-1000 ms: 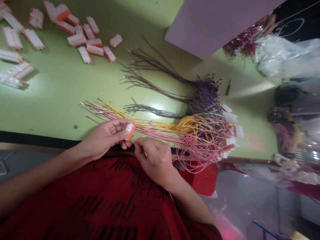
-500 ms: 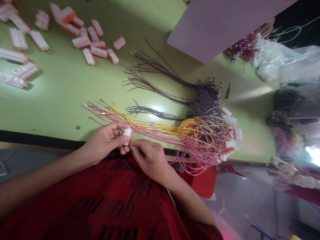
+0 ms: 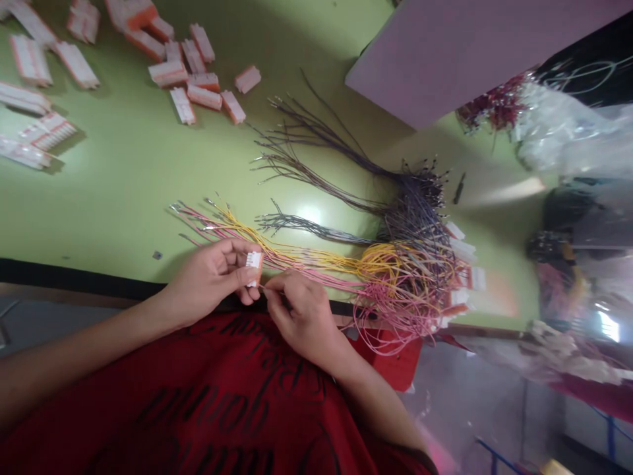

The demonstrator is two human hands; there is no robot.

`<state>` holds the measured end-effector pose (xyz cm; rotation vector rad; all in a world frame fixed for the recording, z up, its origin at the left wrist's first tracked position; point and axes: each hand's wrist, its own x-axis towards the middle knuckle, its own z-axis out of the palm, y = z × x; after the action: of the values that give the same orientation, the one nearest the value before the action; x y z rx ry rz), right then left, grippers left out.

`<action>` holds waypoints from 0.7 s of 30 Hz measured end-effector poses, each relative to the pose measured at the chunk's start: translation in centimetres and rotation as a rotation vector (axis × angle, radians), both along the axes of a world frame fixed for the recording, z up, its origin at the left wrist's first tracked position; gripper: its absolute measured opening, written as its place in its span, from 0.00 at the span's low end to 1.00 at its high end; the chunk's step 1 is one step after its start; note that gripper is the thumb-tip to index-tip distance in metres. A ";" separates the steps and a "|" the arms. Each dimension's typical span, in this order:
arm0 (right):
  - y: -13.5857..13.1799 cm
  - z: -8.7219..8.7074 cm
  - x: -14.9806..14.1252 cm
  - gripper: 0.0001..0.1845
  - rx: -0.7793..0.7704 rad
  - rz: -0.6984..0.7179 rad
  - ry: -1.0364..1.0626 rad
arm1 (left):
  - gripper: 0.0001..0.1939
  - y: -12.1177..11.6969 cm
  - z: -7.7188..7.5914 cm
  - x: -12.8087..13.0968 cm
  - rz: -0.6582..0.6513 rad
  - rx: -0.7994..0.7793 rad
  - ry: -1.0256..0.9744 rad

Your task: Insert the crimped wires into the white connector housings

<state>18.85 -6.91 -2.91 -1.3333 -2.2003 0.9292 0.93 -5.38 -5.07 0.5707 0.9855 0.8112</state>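
Observation:
Between the thumb and fingers of my left hand is a small white and orange connector housing, held near the table's front edge. My right hand is closed in a pinch just right of it, on a thin wire whose tip is at the housing's lower end. I cannot tell whether the tip is inside. Behind my hands lie yellow wires and pink wires with metal terminals at their left ends. Grey wires and dark wires lie farther back.
Many white and orange connector housings are scattered at the back left. A large pale purple box stands at the back right. A slim dark tool lies right of the wires, near clear plastic bags. A red stool is below the edge.
The view has shifted slightly. My right hand has drawn back a little to the right from the connector housing, so more of the wire shows. My left hand keeps its hold.

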 end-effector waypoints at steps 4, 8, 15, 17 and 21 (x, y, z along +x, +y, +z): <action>-1.1 -0.2 0.1 0.10 0.011 -0.029 0.034 | 0.15 -0.5 0.4 0.1 -0.051 -0.019 0.034; -1.1 0.2 0.9 0.09 -0.030 0.004 0.082 | 0.14 -0.6 0.8 -0.1 -0.123 -0.008 0.068; 1.8 -1.5 4.3 0.09 0.403 0.016 -0.432 | 0.31 -0.3 0.8 -1.1 -0.176 -0.052 0.225; 2.3 -2.2 4.8 0.09 0.464 0.082 -0.555 | 0.37 -0.3 0.8 -1.3 -0.201 -0.086 0.227; 2.3 -1.8 6.2 0.07 0.414 0.045 -0.314 | 0.41 -0.6 1.0 -1.6 -0.225 -0.148 0.230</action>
<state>25.05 -4.61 -4.72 -1.2953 -2.4854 0.2590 -0.68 -6.00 -4.12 0.6432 1.1571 0.4754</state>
